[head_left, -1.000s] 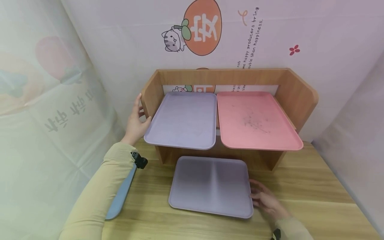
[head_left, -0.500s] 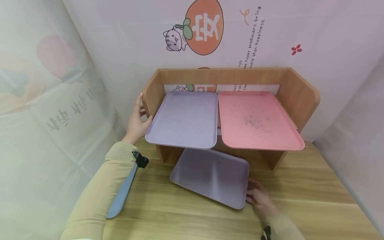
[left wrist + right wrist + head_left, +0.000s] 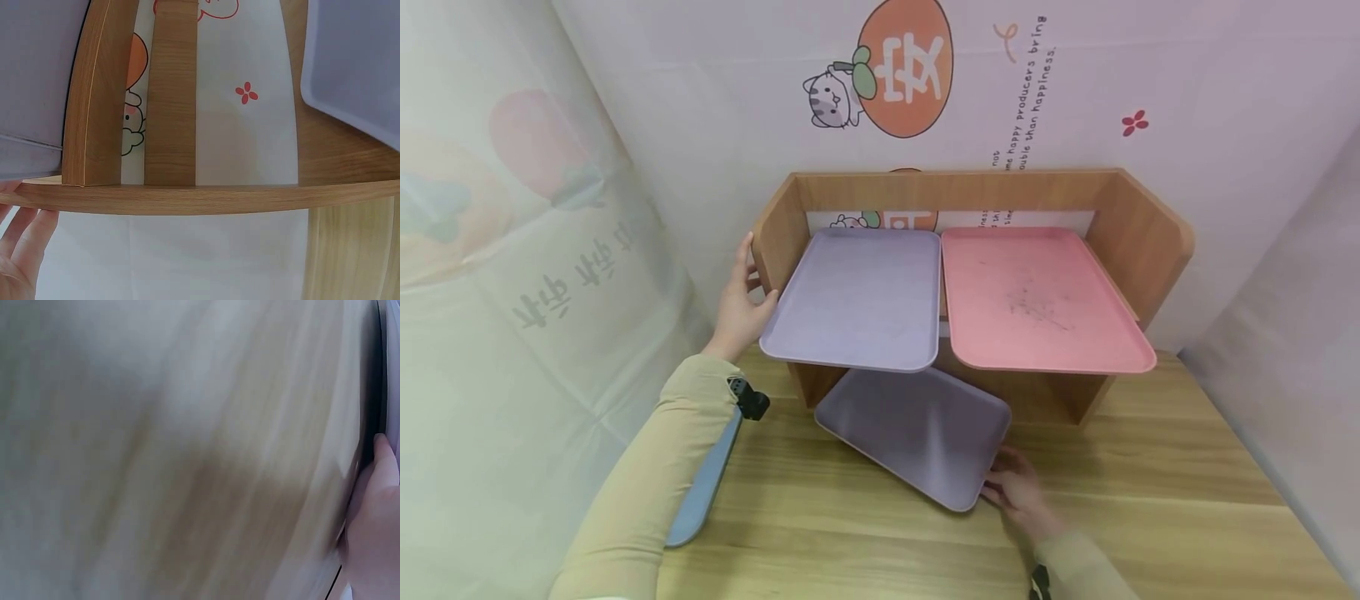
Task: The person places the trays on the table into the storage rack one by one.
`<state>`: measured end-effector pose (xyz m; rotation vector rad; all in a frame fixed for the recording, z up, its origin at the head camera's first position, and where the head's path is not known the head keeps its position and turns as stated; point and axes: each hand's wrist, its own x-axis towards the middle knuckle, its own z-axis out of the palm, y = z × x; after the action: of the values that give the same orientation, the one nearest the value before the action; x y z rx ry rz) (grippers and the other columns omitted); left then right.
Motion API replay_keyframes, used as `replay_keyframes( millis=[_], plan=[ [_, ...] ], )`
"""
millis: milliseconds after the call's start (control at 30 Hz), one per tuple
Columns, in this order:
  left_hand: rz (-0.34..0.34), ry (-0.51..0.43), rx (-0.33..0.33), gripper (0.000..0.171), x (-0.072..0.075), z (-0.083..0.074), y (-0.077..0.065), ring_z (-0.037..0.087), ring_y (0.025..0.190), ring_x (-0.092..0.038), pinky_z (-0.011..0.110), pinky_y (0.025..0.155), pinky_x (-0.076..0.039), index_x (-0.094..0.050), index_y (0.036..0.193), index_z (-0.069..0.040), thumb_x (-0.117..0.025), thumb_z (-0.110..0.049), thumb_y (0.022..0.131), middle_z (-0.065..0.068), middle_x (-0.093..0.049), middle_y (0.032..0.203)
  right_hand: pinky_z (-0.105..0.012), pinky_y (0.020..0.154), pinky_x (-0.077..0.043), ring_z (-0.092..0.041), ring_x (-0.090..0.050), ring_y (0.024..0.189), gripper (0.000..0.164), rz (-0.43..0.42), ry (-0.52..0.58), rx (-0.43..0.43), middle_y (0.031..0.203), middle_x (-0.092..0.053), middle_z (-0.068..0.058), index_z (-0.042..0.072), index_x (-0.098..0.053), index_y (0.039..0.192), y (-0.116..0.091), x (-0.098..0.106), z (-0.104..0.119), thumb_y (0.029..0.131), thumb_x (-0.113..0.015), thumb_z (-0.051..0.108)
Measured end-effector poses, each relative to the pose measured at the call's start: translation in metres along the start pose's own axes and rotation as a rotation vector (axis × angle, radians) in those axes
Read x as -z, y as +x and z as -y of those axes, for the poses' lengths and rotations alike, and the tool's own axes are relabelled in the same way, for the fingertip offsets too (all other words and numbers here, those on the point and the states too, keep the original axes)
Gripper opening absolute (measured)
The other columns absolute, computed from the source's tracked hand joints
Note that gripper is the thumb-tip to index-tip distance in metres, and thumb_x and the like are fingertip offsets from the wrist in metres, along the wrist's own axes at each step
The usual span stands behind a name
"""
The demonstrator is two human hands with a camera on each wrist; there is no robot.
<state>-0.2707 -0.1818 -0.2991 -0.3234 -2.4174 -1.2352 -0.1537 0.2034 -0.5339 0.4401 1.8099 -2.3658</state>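
Observation:
My left hand (image 3: 741, 312) grips the left side panel of a wooden desktop shelf (image 3: 955, 192), thumb by the front edge. In the left wrist view its fingers (image 3: 36, 244) lie against that panel. Low on the right, my right hand (image 3: 1021, 493) holds a purple tray (image 3: 917, 433) by its right edge. That tray is turned at an angle, its far left part under the shelf's upper board and hidden by a lavender tray (image 3: 861, 300) above. In the right wrist view the hand (image 3: 375, 531) shows at the tray's edge.
The lavender tray and a pink tray (image 3: 1045, 292) lie side by side on the upper board, jutting out over its front. A blue tray (image 3: 703, 500) lies on the wooden table (image 3: 820, 558), partly behind my left forearm. Printed cloth (image 3: 1075, 75) hangs behind and at the sides.
My right hand has moved left and inward with the purple tray, which has turned and slid partly under the upper board. My left hand stays on the side panel.

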Motion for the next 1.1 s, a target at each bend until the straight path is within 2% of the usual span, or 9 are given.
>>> replay_keyframes(
  millis=[167,367,600,767,867,967,1100],
  plan=[
    [-0.004,-0.004,-0.009,0.087,0.001,0.001,0.000,0.044,0.117,-0.052,0.053,0.082,-0.054,-0.006,0.152,-0.033,-0.057,-0.001,0.089,0.027,-0.042,0.137,-0.025,0.066,-0.056,-0.010,-0.060,0.073,0.056,0.002,0.008,-0.002,0.089,-0.054,-0.005,-0.001,-0.023,0.128,-0.004,-0.012,-0.002,0.081,-0.046,-0.021],
    [0.002,0.005,-0.004,0.088,0.001,0.005,0.001,0.044,0.118,-0.052,0.054,0.084,-0.053,-0.005,0.151,-0.035,-0.057,-0.002,0.089,0.026,-0.041,0.139,-0.024,0.064,-0.055,-0.012,-0.057,0.073,0.056,-0.039,0.004,-0.008,0.094,-0.048,-0.010,-0.005,-0.023,0.129,-0.007,-0.020,0.000,0.080,-0.043,-0.022],
    [0.002,0.007,-0.002,0.088,0.000,0.005,0.001,0.043,0.118,-0.052,0.054,0.085,-0.053,-0.005,0.151,-0.037,-0.058,-0.002,0.089,0.026,-0.041,0.139,-0.022,0.059,-0.052,-0.010,-0.053,0.068,0.049,-0.078,0.062,0.001,0.096,-0.044,-0.008,-0.005,-0.027,0.124,-0.005,-0.022,0.003,0.079,-0.039,-0.022],
    [0.003,0.011,-0.008,0.088,0.000,0.004,0.003,0.043,0.118,-0.052,0.053,0.083,-0.054,-0.004,0.151,-0.037,-0.057,-0.003,0.089,0.026,-0.043,0.138,-0.023,0.060,-0.054,-0.009,-0.056,0.067,0.048,-0.115,0.087,0.016,0.096,-0.044,-0.009,-0.005,-0.026,0.122,-0.004,-0.022,0.003,0.079,-0.038,-0.022],
    [-0.005,0.011,-0.010,0.088,0.001,0.003,0.003,0.043,0.117,-0.052,0.053,0.083,-0.054,-0.005,0.151,-0.036,-0.057,-0.002,0.089,0.026,-0.043,0.137,-0.023,0.062,-0.055,-0.009,-0.058,0.069,0.050,-0.097,0.073,0.025,0.097,-0.046,-0.010,-0.005,-0.025,0.122,-0.003,-0.026,0.001,0.078,-0.041,-0.024],
    [-0.006,0.013,-0.012,0.088,0.002,0.002,0.003,0.043,0.117,-0.052,0.053,0.083,-0.054,-0.005,0.152,-0.034,-0.057,-0.001,0.089,0.026,-0.043,0.137,-0.027,0.068,-0.056,-0.011,-0.058,0.074,0.056,-0.041,0.051,0.022,0.103,-0.044,-0.013,-0.004,-0.020,0.126,-0.004,-0.033,-0.004,0.078,-0.042,-0.024],
    [0.003,0.013,-0.004,0.087,0.000,0.003,0.002,0.043,0.118,-0.052,0.053,0.085,-0.053,-0.005,0.152,-0.034,-0.057,-0.002,0.089,0.026,-0.042,0.138,-0.032,0.076,-0.057,-0.013,-0.058,0.081,0.057,0.031,0.019,-0.035,0.106,-0.043,-0.015,-0.003,-0.017,0.129,-0.011,-0.040,-0.009,0.081,-0.044,-0.020]
  ],
)
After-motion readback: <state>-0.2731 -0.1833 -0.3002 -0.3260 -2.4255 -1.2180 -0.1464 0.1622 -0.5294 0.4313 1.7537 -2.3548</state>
